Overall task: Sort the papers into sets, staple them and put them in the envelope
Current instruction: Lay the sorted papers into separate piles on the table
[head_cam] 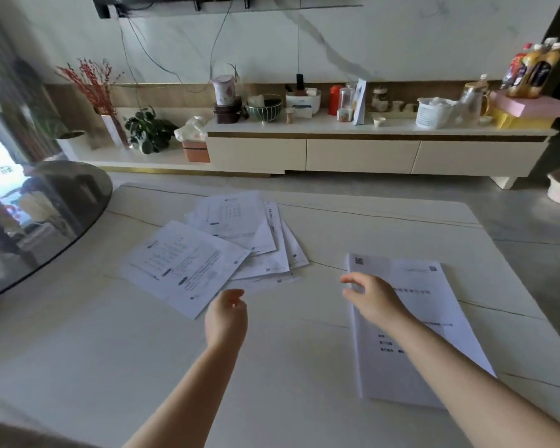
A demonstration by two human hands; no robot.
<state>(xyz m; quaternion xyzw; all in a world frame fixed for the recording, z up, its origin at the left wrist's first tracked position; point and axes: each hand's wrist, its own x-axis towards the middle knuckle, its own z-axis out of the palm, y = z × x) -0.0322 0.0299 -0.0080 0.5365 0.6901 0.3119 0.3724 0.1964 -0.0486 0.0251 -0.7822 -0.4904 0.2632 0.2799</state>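
Note:
Several loose printed sheets (227,247) lie fanned out on the white table (110,367), left of centre. A neat stack of papers (434,302) lies at the right. My left hand (225,318) hovers near the lower edge of the loose sheets, fingers loosely curled and holding nothing. My right hand (369,299) hangs over the upper left part of the neat stack, fingers relaxed and empty. No stapler or envelope is in view.
A round dark glass tabletop (29,227) overlaps the table at the left. Beyond the far edge runs a low white cabinet (369,153) crowded with jars, bottles, a bowl and plants. A floor gap separates it from the table.

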